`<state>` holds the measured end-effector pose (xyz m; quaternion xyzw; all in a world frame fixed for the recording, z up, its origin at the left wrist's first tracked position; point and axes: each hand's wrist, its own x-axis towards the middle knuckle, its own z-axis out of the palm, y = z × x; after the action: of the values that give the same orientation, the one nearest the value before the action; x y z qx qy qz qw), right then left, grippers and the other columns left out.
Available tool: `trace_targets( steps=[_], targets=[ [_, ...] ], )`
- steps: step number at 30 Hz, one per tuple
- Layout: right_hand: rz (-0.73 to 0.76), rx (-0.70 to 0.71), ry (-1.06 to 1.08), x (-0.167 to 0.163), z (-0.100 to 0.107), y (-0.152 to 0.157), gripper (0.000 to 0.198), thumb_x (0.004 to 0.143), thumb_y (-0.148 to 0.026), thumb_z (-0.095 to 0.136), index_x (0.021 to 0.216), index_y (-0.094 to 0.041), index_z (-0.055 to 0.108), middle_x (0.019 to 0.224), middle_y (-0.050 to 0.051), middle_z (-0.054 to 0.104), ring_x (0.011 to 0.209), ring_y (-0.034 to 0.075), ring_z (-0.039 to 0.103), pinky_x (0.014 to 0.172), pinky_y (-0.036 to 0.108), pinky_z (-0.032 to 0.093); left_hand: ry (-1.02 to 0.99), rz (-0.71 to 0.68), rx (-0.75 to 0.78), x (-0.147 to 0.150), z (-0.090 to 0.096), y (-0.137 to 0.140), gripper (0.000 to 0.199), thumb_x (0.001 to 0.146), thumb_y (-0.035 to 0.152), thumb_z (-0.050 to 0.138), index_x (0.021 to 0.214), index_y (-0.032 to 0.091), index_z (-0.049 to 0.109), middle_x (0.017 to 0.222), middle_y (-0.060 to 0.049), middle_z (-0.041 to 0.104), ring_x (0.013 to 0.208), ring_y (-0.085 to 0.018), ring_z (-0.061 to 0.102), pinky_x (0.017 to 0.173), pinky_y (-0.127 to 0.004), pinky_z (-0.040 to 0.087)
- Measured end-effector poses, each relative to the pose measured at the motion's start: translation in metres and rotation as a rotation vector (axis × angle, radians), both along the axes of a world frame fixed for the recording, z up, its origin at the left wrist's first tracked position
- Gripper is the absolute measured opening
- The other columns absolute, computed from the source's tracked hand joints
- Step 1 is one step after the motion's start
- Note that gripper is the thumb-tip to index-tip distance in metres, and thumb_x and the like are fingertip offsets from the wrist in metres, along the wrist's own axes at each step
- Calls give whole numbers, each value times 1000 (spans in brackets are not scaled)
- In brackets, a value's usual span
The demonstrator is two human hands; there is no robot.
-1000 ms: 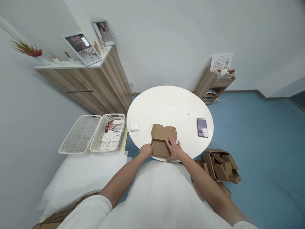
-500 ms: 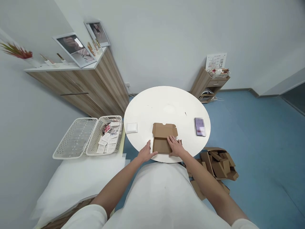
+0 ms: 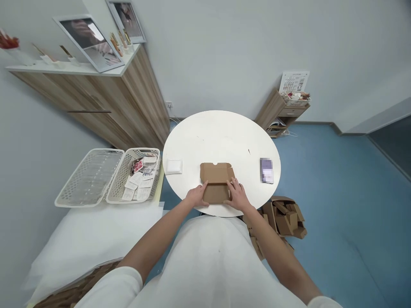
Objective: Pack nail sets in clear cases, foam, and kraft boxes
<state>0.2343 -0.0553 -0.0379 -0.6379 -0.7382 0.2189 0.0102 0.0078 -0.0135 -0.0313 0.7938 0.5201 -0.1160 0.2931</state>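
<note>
A small brown cardboard box lies on the white oval table close to my body. Its lid flap stands open on the far side, and the inside looks bare. My left hand grips the box's left wall, thumb and fingers bent around it. On the opposite side, my right hand holds the right wall in the same way. The undersides of the fingers are partly hidden.
A white packet lies at the table's left and a blurred purple item at its right. White baskets, one holding cards, stand left. Cardboard boxes are heaped on the floor at right. A wooden cabinet stands behind.
My right hand has shifted from the box's inside right area to its right wall. My left hand has closed in on the left wall. The camera view has shifted slightly.
</note>
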Motion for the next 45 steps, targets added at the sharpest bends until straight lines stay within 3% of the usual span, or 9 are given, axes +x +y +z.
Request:
trace_targets(
  steps=[2,4,7,11,15,26,33,41,45],
  targets=[
    [-257,35,81,11,-2,-11,82,74,-49,49,138,-21,6,145,9,10,134,26,6,103,45,19,-38,20,-14,1,0,1,107,53,49,67,137,26,5,117,-11,50,104,-29,52,78,-33,42],
    [-493,-28,231,22,-5,-22,74,80,-50,36,138,-17,5,142,13,21,128,25,26,96,40,33,-75,46,-20,3,0,1,104,52,46,69,136,26,10,115,-12,51,102,-30,53,77,-33,41],
    [-682,-163,482,33,-10,-33,63,85,-50,22,138,-18,9,132,15,39,111,23,49,81,38,45,-103,82,-11,8,0,2,103,50,43,71,135,25,16,111,-12,54,98,-32,55,78,-34,41],
    [-652,-229,560,32,-5,-30,60,86,-52,9,132,-19,28,119,12,53,102,19,55,71,30,47,-132,97,-8,11,-1,2,104,48,43,72,135,25,18,109,-12,56,98,-32,55,79,-35,40],
    [-705,-263,612,24,3,-18,61,81,-60,19,116,-18,46,111,8,58,89,17,59,63,26,46,-162,96,-23,12,-2,4,107,46,43,73,136,26,16,108,-11,57,98,-31,55,79,-34,40],
    [-611,-297,216,16,-13,9,16,71,-34,51,80,-20,50,75,4,58,71,19,54,60,29,38,-250,215,-132,21,-12,-6,108,48,45,73,136,29,13,112,-8,55,101,-31,53,81,-32,38],
    [-624,-385,134,24,-29,12,16,78,-34,42,86,-21,47,76,4,59,65,19,55,57,28,37,-286,271,-240,29,-18,-1,110,47,47,75,136,30,12,126,-8,45,111,-32,46,87,-32,35],
    [-610,-339,187,38,-12,7,55,72,-56,46,114,-20,41,88,6,59,80,22,57,63,30,40,-335,237,-223,41,-5,4,115,47,53,73,138,27,7,128,-10,42,113,-31,43,86,-33,37],
    [-599,-280,347,43,-8,-8,66,71,-53,48,126,-20,32,109,9,53,98,24,53,77,33,42,-417,465,-206,43,-8,-20,105,62,57,61,139,24,-3,126,-11,43,101,-23,52,81,-32,41]
  ],
)
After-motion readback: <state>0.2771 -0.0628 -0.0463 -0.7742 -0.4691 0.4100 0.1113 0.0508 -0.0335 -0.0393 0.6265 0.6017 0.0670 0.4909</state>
